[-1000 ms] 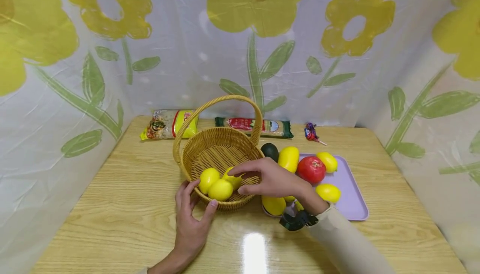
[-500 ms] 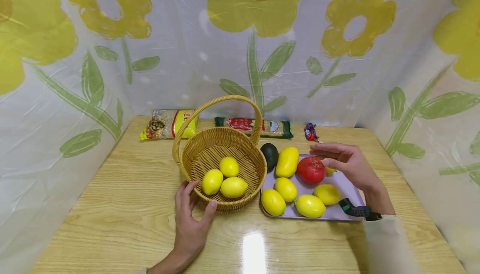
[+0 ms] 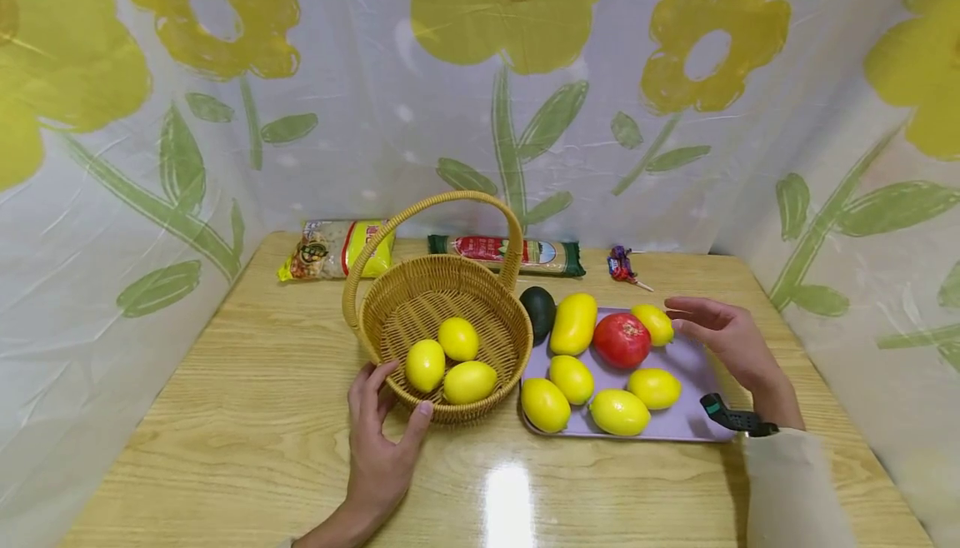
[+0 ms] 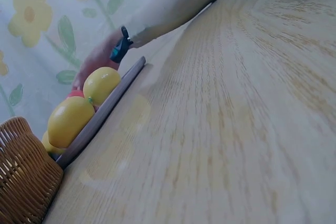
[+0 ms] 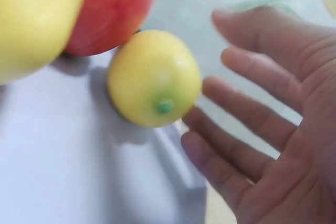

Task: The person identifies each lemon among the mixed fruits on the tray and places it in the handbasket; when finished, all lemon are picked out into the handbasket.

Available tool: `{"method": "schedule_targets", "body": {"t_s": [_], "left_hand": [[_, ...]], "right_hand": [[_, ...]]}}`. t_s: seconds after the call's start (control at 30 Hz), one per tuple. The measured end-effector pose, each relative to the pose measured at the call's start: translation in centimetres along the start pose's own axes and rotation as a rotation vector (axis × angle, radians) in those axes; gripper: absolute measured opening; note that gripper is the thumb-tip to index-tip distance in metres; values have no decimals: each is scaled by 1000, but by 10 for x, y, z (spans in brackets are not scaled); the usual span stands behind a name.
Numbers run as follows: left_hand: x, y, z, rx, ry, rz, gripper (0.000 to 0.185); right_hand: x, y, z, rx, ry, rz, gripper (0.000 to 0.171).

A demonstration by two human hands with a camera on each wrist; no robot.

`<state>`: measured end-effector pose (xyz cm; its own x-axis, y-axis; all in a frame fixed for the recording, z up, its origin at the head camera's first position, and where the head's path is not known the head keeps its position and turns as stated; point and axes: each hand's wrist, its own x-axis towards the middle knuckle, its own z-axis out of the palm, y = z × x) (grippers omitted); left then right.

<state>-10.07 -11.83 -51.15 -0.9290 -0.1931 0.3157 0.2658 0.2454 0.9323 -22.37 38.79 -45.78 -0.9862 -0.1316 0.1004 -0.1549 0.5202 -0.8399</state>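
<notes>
Low over the wooden table [image 4: 247, 129], the left wrist view shows a woven basket [image 4: 23, 182] at eight o'clock. The dark edge of a tray [image 4: 102, 114] runs from beside it toward eleven o'clock. Two lemons [image 4: 71, 120] sit on the tray, with something red, perhaps another fruit [image 4: 75, 94], just behind them. Further at eleven o'clock the right hand [image 4: 94, 61] reaches in, a dark strap [image 4: 121, 49] at its wrist.

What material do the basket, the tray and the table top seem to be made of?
The basket looks like woven rattan or wicker: tan strands in a tight weave, with a braided handle. The tray seems to be matte plastic, an even pale purple with a smooth raised rim. The table top looks like light wood or wood-look laminate; the grain is visible and a glossy finish reflects a lamp.
</notes>
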Motion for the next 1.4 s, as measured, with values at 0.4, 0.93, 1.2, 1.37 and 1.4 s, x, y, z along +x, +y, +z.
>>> {"method": "schedule_targets", "body": {"t_s": [0.4,0.93,1.2,1.37,1.4], "left_hand": [[-2,-1,1,-15,-8,-3,67],[0,-1,-2,-7,-5,0,66],[2,-1,-2,-18,-1,19,66],[1,-1,-1,-17,-1,21,66],[1,-1,0,-19,-1,25,65]], "right_hand": [[6,1,7,-95,19,44,53],[19,-134,80,151,-494,-329,41],[43,-190,144,-168,-679,-361,40],[49,-204,178,-338,-734,-499,38],[49,-203,184,-325,-745,-506,37]]}}
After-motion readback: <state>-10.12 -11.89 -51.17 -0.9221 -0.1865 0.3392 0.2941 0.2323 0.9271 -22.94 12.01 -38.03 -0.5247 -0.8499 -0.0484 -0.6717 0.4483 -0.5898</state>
